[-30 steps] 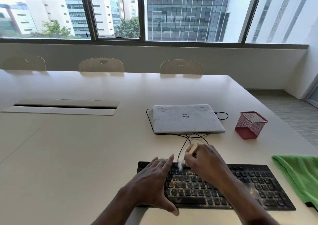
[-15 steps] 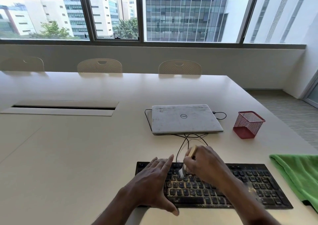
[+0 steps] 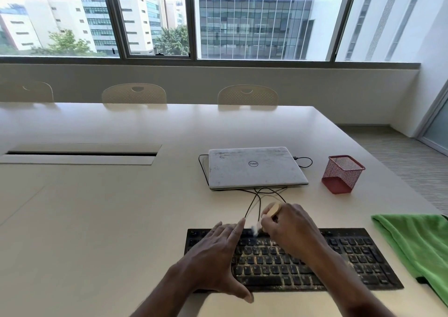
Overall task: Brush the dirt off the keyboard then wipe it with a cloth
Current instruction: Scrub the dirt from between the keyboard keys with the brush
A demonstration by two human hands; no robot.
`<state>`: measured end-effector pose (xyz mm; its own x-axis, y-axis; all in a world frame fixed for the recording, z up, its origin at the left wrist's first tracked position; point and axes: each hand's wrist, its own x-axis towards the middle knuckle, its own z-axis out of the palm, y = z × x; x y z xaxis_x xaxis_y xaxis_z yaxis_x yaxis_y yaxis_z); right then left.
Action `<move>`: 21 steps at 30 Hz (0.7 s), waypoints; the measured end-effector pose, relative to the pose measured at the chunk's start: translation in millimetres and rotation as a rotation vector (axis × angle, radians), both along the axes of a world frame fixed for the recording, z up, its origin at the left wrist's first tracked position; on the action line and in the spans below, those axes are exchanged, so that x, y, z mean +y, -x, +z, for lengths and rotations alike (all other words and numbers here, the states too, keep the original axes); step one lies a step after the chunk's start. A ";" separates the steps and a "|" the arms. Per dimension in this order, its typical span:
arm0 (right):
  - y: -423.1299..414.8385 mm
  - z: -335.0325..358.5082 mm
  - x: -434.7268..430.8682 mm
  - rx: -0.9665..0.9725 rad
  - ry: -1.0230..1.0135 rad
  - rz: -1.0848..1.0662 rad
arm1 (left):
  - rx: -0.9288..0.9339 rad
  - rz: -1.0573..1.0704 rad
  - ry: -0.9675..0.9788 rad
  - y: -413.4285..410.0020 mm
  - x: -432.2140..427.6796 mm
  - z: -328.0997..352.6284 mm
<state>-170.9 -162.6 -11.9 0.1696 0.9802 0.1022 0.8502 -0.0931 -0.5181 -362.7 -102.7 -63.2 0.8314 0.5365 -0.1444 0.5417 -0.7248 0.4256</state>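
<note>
Pinning keyboard (image 3: pixel 351 256), lying near and right of centre, under flat, straight-fingered left hand (image 3: pixel 213 256); gripping brush (image 3: pixel 274 209) in curled right hand (image 3: pixel 291 227) over far key row. Flick short, light strokes outward, row by row.

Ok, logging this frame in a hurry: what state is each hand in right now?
Left hand: open, fingers flat, pressing on the dusty black keyboard.
Right hand: closed around the small wooden-handled brush, bristles at the top key row.
</note>
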 end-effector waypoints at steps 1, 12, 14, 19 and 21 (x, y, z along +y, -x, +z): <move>-0.6 -1.3 -0.3 -0.014 0.031 0.014 | 0.002 -0.003 -0.002 -0.1 0.5 -0.8; -4.0 -1.4 -3.1 -0.012 0.091 0.036 | -0.002 -0.012 -0.018 -6.4 2.4 -6.5; -4.7 -0.5 -3.7 -0.017 0.096 0.029 | -0.006 -0.022 -0.007 -8.6 1.3 -5.4; -8.1 1.6 -5.0 -0.005 -0.004 -0.041 | 0.001 -0.039 -0.002 -13.1 0.0 -3.5; -8.8 -0.6 -5.8 -0.017 0.070 -0.006 | 0.008 -0.043 -0.003 -14.2 -0.4 -3.2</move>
